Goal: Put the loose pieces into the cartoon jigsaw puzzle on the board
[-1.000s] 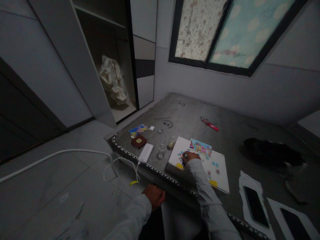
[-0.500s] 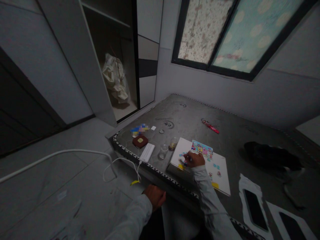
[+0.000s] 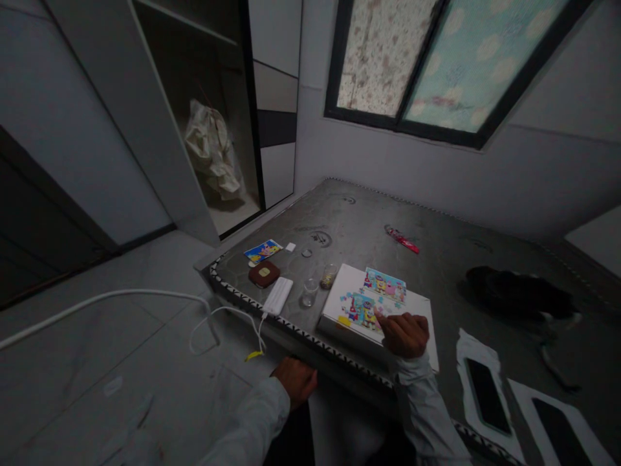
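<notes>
My right hand (image 3: 406,333) is over a white box (image 3: 427,314), its index finger stretched out and the other fingers curled. That fingertip touches the right side of a partly joined jigsaw puzzle (image 3: 359,309); no piece shows in the hand. Loose puzzle pieces lie around the joined part, and some of the box top is hidden by my hand. Just behind the puzzle lies a colourful cartoon picture card (image 3: 385,285). My left hand (image 3: 295,382) is closed in a loose fist near my knee, below the edge of the grey surface, with nothing visible in it.
Left of the box stand two small clear containers, one (image 3: 308,294) nearest a white power bank (image 3: 278,296) with a cable. A brown case (image 3: 264,274) and blue card (image 3: 262,251) lie farther left. A red packet (image 3: 402,239) lies behind; a phone (image 3: 488,395) rests at right.
My right hand has moved right and towards me, uncovering the joined puzzle. Its index finger is now extended. My left hand keeps its place, and the view has shifted slightly.
</notes>
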Available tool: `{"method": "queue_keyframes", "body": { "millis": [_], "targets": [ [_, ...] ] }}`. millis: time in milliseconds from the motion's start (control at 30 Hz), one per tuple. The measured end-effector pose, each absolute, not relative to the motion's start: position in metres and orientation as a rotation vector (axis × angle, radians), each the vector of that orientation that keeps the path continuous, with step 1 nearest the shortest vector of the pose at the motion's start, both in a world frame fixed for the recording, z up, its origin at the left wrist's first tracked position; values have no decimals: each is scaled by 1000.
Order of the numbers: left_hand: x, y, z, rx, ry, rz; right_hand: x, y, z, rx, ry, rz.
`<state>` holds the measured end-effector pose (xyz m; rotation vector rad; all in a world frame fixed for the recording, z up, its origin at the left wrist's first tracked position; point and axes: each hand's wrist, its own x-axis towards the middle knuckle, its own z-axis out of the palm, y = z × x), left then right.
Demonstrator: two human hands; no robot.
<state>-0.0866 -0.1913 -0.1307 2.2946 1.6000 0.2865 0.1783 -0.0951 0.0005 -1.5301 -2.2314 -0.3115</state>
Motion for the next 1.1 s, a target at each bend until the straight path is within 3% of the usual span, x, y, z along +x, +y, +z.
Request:
{"method": "queue_keyframes", "body": {
  "millis": [433, 1100],
  "targets": [
    [-76, -185, -142, 2335, 1554, 163, 263, -71, -52, -1945, -1947, -123],
    [-75, -179, -138, 2430, 1538, 42, 271, -45, -98, -1882, -2101, -39]
  ]
}}
